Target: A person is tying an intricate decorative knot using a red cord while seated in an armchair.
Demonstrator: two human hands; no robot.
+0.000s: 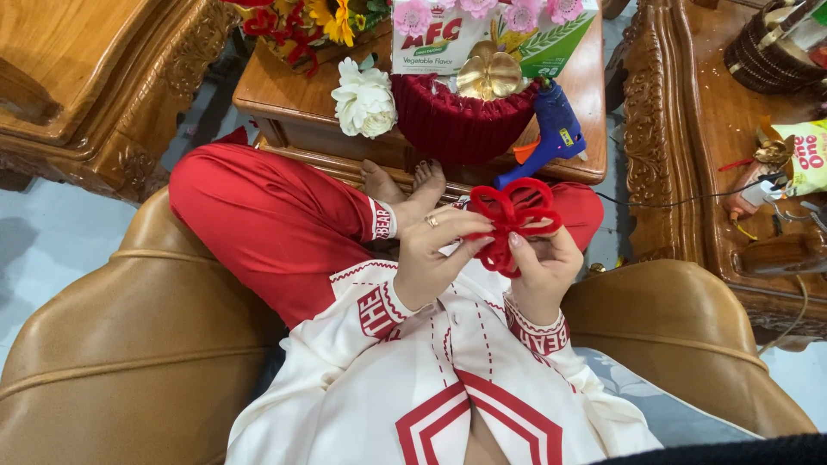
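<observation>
**crafty_lurker:** ok so what's actually in your hands there?

**me:** A looped red ribbon flower (510, 222), sort of a bow made of several stiff loops. It's up in front of my lap, just past my crossed legs, with the low wooden table (284, 90) right behind it. My left hand (438, 251) has its fingers curled closed on the left side of it, thumb and fingertips pinching a loop, ring on one finger. My right hand (543, 265) is cupped under and behind it, fingers folded in on the lower loops, so both hands have hold of the same piece.

**crafty_lurker:** and the stuff on the table?

**me:** Blue glue gun (551, 129) lying at the near edge, just beyond the ribbon flower, nozzle end pointing down-left. Next to it is a dark red pleated basket (457, 120) with a gold flower (488, 73) on top, and a white fabric flower (364, 99) just to the left of the basket. Pink flowers (508, 13) sit further back against a box, and a bunch of red and yellow ones (319, 21) is off at the far left corner. I'm in a tan leather armchair (129, 344), red trousers (267, 220), bare feet tucked up by the table edge.
</observation>
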